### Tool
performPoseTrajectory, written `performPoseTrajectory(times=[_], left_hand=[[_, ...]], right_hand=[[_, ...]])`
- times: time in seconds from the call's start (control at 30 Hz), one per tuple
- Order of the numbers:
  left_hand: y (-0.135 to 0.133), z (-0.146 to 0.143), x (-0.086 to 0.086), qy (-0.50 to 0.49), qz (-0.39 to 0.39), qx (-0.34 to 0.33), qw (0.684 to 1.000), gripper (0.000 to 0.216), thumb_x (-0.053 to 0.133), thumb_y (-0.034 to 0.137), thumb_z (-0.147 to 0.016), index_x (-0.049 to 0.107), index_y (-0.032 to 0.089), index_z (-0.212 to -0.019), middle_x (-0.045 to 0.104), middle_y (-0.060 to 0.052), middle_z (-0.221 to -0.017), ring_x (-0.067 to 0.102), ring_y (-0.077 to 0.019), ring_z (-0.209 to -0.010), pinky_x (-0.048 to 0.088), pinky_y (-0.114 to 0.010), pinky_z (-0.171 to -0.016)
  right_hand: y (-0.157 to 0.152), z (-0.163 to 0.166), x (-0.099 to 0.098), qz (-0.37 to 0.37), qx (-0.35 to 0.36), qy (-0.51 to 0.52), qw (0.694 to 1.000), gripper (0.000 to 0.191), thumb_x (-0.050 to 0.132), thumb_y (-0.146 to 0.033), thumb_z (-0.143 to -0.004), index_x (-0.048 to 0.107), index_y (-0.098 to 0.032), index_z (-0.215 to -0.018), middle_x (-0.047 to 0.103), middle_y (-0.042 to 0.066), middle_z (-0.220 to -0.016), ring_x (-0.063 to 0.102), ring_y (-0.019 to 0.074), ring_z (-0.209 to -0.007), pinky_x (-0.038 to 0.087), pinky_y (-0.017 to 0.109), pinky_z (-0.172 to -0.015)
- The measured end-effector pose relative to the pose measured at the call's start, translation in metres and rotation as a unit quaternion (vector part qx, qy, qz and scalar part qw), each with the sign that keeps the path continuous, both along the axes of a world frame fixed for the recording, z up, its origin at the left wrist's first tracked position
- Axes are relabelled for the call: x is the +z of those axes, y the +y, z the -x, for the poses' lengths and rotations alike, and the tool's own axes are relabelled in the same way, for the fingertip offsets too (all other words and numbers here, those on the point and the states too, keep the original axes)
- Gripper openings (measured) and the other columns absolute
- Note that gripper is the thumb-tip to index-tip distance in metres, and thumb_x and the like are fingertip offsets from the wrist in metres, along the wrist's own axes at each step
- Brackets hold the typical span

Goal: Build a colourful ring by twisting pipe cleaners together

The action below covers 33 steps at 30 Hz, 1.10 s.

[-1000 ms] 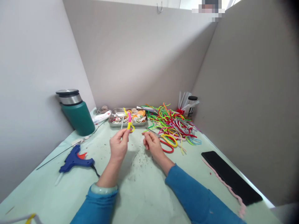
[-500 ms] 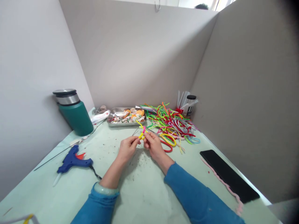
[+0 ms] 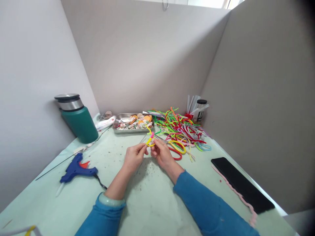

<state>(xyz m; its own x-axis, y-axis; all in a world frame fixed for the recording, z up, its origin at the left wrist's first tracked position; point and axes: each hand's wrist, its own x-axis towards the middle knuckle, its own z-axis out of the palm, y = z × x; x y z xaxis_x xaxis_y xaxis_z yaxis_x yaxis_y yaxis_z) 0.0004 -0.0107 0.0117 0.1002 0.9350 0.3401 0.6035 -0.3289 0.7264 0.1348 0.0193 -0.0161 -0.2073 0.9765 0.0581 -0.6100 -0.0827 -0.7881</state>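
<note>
Evidently light and bendy, the small yellow and pink fuzzy pipe-cleaner twist (image 3: 150,140) sat just above the pale green surface (image 3: 152,200), pinched between both hands. It looked soft but wiry, best gripped at its lower loop. The left hand (image 3: 134,156) and right hand (image 3: 161,154) met fingertip to fingertip, each closed on it, forearms converging. Beyond the right hand lay a tangled heap of coloured pipe cleaners (image 3: 183,129).

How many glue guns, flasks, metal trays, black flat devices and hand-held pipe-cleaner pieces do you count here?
Blue glue gun: 1
Green flask: 1
Metal tray: 1
Black flat device: 1
Yellow-and-pink pipe-cleaner piece, pinched between left hand and right hand: 1
Total: 5
</note>
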Motion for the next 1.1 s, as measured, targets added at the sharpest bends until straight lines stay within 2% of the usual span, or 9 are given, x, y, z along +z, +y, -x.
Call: performPoseTrajectory(times=[0.17, 0.37, 0.53, 0.83, 0.97, 1.1], left_hand=[[-0.0016, -0.0001, -0.0012, 0.031, -0.064, 0.055, 0.996, 0.03, 0.042, 0.031, -0.084, 0.066, 0.018, -0.071, 0.064, 0.001, -0.061, 0.049, -0.0085, -0.05, 0.034, -0.018, -0.055], [-0.0005, 0.0011, -0.0044, 0.063, -0.079, 0.121, 0.988, 0.029, 0.043, 0.03, -0.084, 0.066, 0.019, -0.071, 0.065, 0.0, -0.061, 0.052, -0.0093, -0.051, 0.034, -0.019, -0.055], [0.0022, 0.0022, -0.0071, 0.075, -0.066, 0.132, 0.986, 0.028, 0.043, 0.029, -0.084, 0.064, 0.019, -0.069, 0.065, 0.001, -0.061, 0.054, -0.0096, -0.051, 0.033, -0.02, -0.054], [0.0029, 0.002, -0.0073, 0.113, -0.035, 0.12, 0.986, 0.03, 0.041, 0.03, -0.084, 0.063, 0.019, -0.066, 0.065, -0.001, -0.061, 0.054, -0.0108, -0.053, 0.032, -0.02, -0.055], [0.0025, 0.0013, -0.0067, 0.11, -0.044, 0.132, 0.984, 0.031, 0.04, 0.031, -0.084, 0.064, 0.019, -0.068, 0.064, -0.001, -0.059, 0.053, -0.0111, -0.052, 0.032, -0.021, -0.055], [0.0021, 0.0014, -0.0065, 0.086, -0.052, 0.136, 0.986, 0.031, 0.041, 0.032, -0.084, 0.065, 0.019, -0.069, 0.063, 0.0, -0.058, 0.052, -0.0104, -0.05, 0.032, -0.02, -0.054]], right_hand=[[-0.0021, -0.0001, -0.0018, 0.03, 0.075, 0.012, 0.997, 0.02, 0.065, -0.033, -0.072, 0.054, -0.017, -0.073, 0.055, -0.003, -0.056, 0.041, 0.005, -0.038, 0.029, 0.017, -0.038], [-0.0018, 0.0008, -0.0035, 0.045, 0.09, 0.051, 0.994, 0.017, 0.069, -0.028, -0.07, 0.058, -0.016, -0.075, 0.058, -0.002, -0.061, 0.041, 0.004, -0.04, 0.029, 0.016, -0.038], [-0.0036, 0.0039, -0.0007, 0.038, 0.051, 0.065, 0.996, 0.018, 0.07, -0.029, -0.07, 0.06, -0.017, -0.078, 0.058, -0.002, -0.064, 0.043, 0.0044, -0.044, 0.031, 0.016, -0.039], [-0.0058, 0.0072, -0.0008, -0.053, -0.061, -0.059, 0.995, 0.023, 0.066, -0.039, -0.072, 0.06, -0.017, -0.073, 0.058, -0.002, -0.063, 0.042, 0.0047, -0.046, 0.029, 0.017, -0.041], [-0.0028, 0.0063, -0.0054, -0.04, -0.091, -0.093, 0.991, 0.025, 0.066, -0.04, -0.072, 0.059, -0.016, -0.068, 0.056, -0.002, -0.06, 0.04, 0.0042, -0.044, 0.027, 0.017, -0.04], [-0.0021, 0.0064, -0.0054, -0.015, -0.079, -0.059, 0.995, 0.023, 0.067, -0.037, -0.072, 0.06, -0.015, -0.068, 0.056, -0.002, -0.061, 0.039, 0.0037, -0.043, 0.028, 0.017, -0.038]])
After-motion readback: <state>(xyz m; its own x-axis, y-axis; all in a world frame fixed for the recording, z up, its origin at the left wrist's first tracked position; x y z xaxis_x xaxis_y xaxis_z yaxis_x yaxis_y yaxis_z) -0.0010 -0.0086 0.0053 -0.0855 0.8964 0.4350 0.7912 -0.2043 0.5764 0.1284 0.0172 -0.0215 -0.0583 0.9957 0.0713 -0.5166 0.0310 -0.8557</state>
